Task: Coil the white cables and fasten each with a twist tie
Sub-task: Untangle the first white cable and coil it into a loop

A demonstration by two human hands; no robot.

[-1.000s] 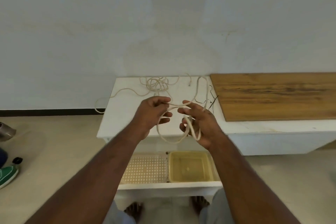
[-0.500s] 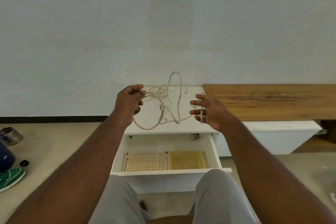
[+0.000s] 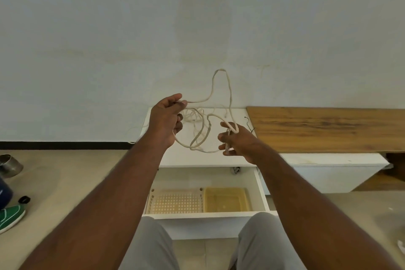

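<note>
A white cable (image 3: 229,92) hangs in the air between my two hands, with a tall loop rising against the wall and lower loops sagging between them. My left hand (image 3: 165,119) pinches one stretch of it between thumb and fingers. My right hand (image 3: 238,140) holds the gathered loops, with the cable draped over its fingers. More tangled white cable (image 3: 192,115) lies on the white table (image 3: 208,158) behind my hands. A thin black twist tie (image 3: 248,123) lies on the table near the wooden board.
A wooden board (image 3: 324,129) covers the bench to the right. Below the table an open drawer (image 3: 206,215) holds a perforated tray (image 3: 176,201) and a yellow tub (image 3: 225,199). A metal pot (image 3: 9,165) and a green shoe (image 3: 11,217) sit on the floor left.
My hands have moved apart and risen, drawing the cable out into wide loops, one swung up against the wall. The view has tilted, showing my knees and the drawer.
</note>
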